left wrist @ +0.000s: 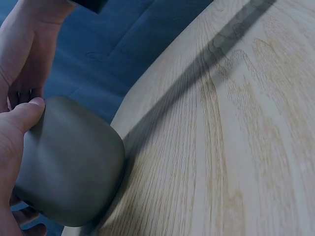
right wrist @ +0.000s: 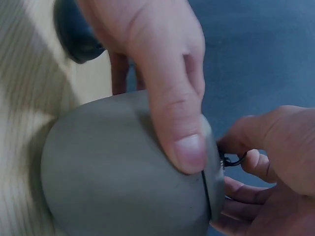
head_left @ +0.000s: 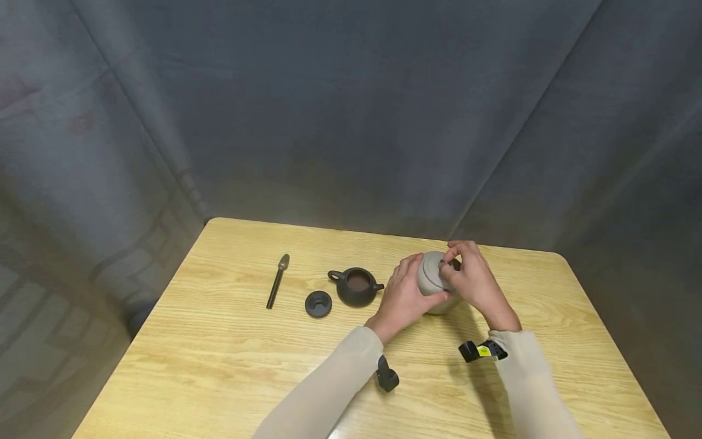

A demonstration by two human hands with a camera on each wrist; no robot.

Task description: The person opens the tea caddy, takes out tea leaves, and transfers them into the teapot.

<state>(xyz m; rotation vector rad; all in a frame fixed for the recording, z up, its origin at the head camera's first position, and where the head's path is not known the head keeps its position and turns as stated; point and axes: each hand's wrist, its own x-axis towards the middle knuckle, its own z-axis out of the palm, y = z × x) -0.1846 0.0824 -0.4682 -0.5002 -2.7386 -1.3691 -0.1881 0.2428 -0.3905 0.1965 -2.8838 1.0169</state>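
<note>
A grey rounded canister (head_left: 439, 303) stands at the right of the table, with a flat grey lid (head_left: 432, 263) on top. My left hand (head_left: 403, 300) wraps round its side, the thumb across the front near the rim, as the right wrist view shows. At the lid's centre is a small dark ring (right wrist: 235, 160); my right hand (head_left: 474, 277) pinches it between thumb and fingers. In the right wrist view the lid (right wrist: 213, 169) lies at the canister's mouth, a thin dark line between them. The left wrist view shows the canister's smooth side (left wrist: 74, 162).
Left of the canister stands a dark teapot (head_left: 356, 297) without its lid, something brownish inside. Its round dark lid (head_left: 318, 304) lies beside it on the wooden table (head_left: 230, 366). Further left lies a spoon (head_left: 278, 280) with a dark handle. Grey curtains (head_left: 340, 122) hang behind the table.
</note>
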